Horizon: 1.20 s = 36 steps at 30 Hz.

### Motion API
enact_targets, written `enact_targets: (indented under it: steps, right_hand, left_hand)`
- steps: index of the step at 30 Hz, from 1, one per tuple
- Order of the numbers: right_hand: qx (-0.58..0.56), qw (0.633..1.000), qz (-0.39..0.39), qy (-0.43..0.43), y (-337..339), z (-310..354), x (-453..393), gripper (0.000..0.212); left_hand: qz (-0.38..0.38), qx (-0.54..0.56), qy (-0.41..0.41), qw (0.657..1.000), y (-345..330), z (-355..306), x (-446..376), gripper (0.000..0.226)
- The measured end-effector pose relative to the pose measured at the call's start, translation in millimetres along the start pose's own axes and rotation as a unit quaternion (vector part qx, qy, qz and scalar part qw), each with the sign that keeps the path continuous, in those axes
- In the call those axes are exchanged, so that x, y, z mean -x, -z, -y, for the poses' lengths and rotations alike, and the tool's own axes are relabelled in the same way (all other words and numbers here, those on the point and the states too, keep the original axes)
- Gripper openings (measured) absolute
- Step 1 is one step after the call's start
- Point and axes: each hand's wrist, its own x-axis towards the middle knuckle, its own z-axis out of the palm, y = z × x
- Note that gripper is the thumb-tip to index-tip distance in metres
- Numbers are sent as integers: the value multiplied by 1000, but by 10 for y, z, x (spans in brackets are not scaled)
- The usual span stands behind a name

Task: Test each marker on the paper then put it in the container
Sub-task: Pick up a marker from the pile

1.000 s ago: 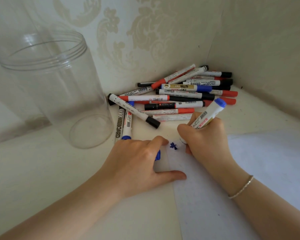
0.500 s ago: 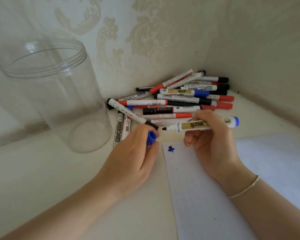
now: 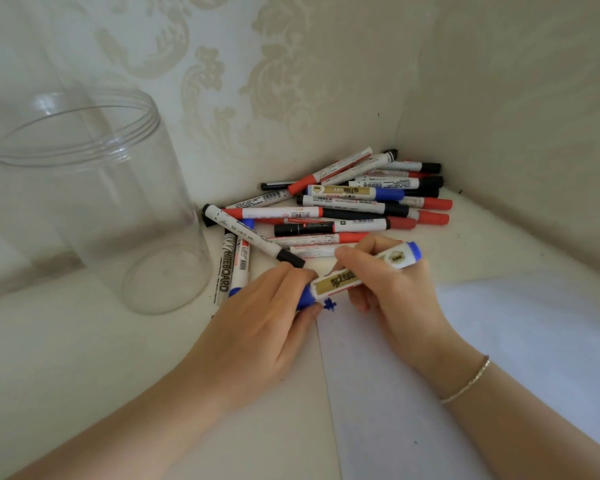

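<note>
A white marker with a gold label and blue ends lies across both hands above the paper's top left corner. My right hand grips its barrel. My left hand holds the blue cap, which sits over the marker's tip end. A small blue scribble marks the white paper just below the marker. An empty clear plastic container stands upright at the left. A pile of several red, black and blue markers lies in the corner behind my hands.
Patterned walls meet in a corner right behind the marker pile. Two markers lie between the container and my left hand. A thin bracelet is on my right wrist. The cream tabletop extends to the front left.
My right hand lifted the marker off the paper after scribbling and turned it sideways. My left hand picked up the blue cap and has now brought it onto the marker's tip.
</note>
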Motion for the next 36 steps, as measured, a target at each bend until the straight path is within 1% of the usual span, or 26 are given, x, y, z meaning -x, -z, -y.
enact_targets:
  steps: [3, 5, 7, 8, 9, 10, 12, 13, 16, 18, 20, 23, 30, 33, 36]
  right_hand:
    - [36, 999, 31, 3, 1, 6, 7, 25]
    - [8, 999, 33, 16, -6, 28, 17, 27]
    - [-84, 996, -14, 19, 20, 38, 16, 27]
    - [-107, 993, -42, 24, 39, 36, 16, 27]
    - [-85, 994, -59, 39, 47, 27, 15, 28]
    - [-27, 996, -61, 64, 41, 14, 25, 31]
    - [90, 988, -39, 122, -14, -34, 63, 38]
    - [126, 981, -29, 145, -41, -52, 89, 42]
    - [166, 969, -11, 181, -80, -83, 159, 50]
    - [163, 970, -5, 183, -91, -85, 193, 50]
    - [163, 969, -4, 184, -112, -83, 218, 46]
    - [171, 969, -2, 177, -140, -81, 227, 44]
    - [188, 966, 5, 175, -161, -83, 235, 51]
    - [193, 967, 5, 167, -186, -68, 248, 49]
    - [203, 968, 10, 146, -166, -49, 215, 50]
  left_hand:
    - [-11, 27, 1, 1000, 26, -6, 1, 26]
    - [-19, 41, 5, 999, 47, -11, 9, 23]
    - [-27, 45, 6, 999, 46, -19, 21, 22]
    - [-28, 44, 8, 999, 41, -25, 25, 22]
    - [-32, 43, 11, 999, 40, -31, 25, 23]
    - [-40, 43, 15, 998, 45, -33, 26, 23]
    - [-70, 54, 23, 996, 62, -28, 33, 23]
    - [-89, 66, 28, 993, 72, -23, 37, 25]
    - [-139, 86, 43, 986, 82, -9, 40, 36]
    - [-161, 90, 55, 981, 79, -4, 34, 42]
    - [-172, 92, 65, 979, 82, 1, 31, 45]
    - [-179, 83, 58, 979, 93, -2, 36, 41]
    - [-202, 55, 58, 976, 74, 7, 53, 46]
    - [-215, 49, 54, 974, 69, 6, 43, 42]
    - [-210, 57, 44, 975, 53, 10, 37, 37]
